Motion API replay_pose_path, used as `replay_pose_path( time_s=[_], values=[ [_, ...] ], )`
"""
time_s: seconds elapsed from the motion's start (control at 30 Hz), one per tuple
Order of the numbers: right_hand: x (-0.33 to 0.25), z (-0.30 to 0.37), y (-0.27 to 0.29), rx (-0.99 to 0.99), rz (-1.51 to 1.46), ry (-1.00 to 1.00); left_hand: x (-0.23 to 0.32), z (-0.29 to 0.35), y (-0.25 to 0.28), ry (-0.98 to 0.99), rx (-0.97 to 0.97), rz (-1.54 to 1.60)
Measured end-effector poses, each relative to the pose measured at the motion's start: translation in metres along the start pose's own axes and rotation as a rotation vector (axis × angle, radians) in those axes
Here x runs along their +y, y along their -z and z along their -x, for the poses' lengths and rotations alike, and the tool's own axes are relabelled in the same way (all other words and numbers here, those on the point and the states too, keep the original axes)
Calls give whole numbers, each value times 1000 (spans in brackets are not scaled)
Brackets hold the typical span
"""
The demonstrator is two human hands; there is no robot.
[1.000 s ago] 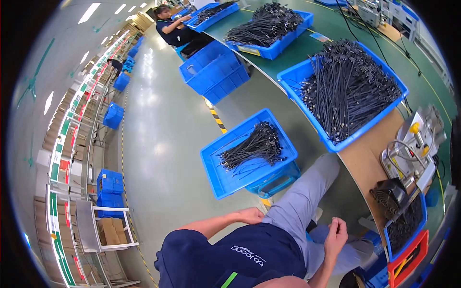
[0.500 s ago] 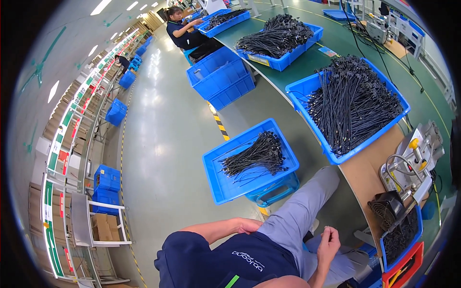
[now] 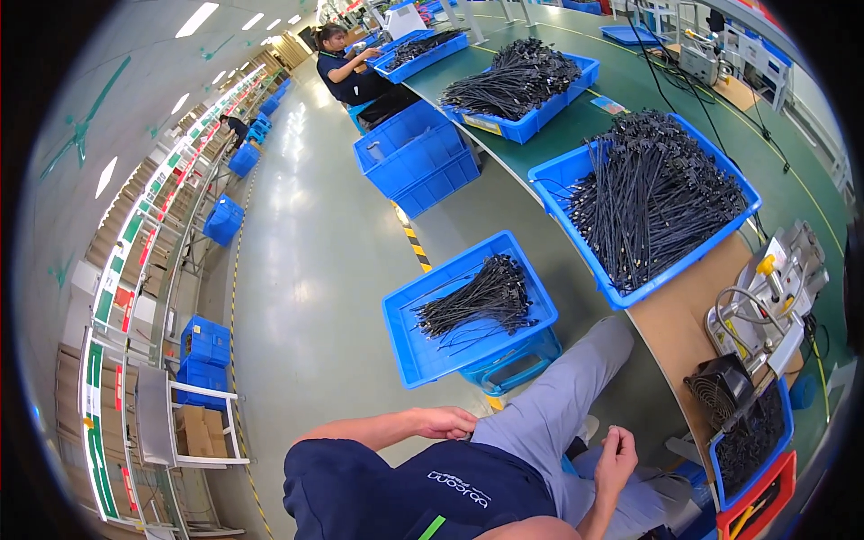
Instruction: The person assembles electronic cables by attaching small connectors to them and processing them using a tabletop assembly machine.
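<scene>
My left hand (image 3: pixel 443 421) rests on my left thigh with the fingers curled, and nothing shows in it. My right hand (image 3: pixel 616 452) is raised over my lap with thumb and fingertips pinched together; I cannot make out anything between them. Just ahead of my knees a blue bin (image 3: pixel 407 344) holds a bundle of black cable ties (image 3: pixel 481 301). To the right on the wooden table stands a large blue bin (image 3: pixel 560 180) piled with black cable ties (image 3: pixel 652 193).
A metal machine (image 3: pixel 776 286) and a small black fan (image 3: pixel 720 387) stand on the table's right. Below them sit a blue box of black parts (image 3: pixel 754 439) and a red box (image 3: pixel 758 506). Stacked blue bins (image 3: pixel 418 160) and a seated co-worker (image 3: pixel 349 74) are farther along; shelving (image 3: pixel 135 297) lines the left.
The view has tilted slightly, so the bins sit a little lower. My left hand has slid a bit back along the thigh. My right hand has barely moved.
</scene>
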State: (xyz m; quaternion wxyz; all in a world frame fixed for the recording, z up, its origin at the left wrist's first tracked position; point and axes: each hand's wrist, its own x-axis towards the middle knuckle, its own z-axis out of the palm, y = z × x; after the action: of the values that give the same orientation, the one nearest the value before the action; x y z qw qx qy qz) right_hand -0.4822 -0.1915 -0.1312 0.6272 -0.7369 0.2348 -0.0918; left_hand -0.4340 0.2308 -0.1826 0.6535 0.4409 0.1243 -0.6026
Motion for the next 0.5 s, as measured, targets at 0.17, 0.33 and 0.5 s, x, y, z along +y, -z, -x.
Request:
replay_pose_path(
  time_s=[0.17, 0.33, 0.5],
  values=[
    [4, 1, 9, 49, 63, 11, 2, 28, 16, 174, 174, -163],
    [-10, 5, 13, 67, 136, -7, 25, 16, -16, 96, 226, -765],
    [1, 10, 14, 80, 67, -37, 17, -1, -40, -81, 514, -1117]
  ],
)
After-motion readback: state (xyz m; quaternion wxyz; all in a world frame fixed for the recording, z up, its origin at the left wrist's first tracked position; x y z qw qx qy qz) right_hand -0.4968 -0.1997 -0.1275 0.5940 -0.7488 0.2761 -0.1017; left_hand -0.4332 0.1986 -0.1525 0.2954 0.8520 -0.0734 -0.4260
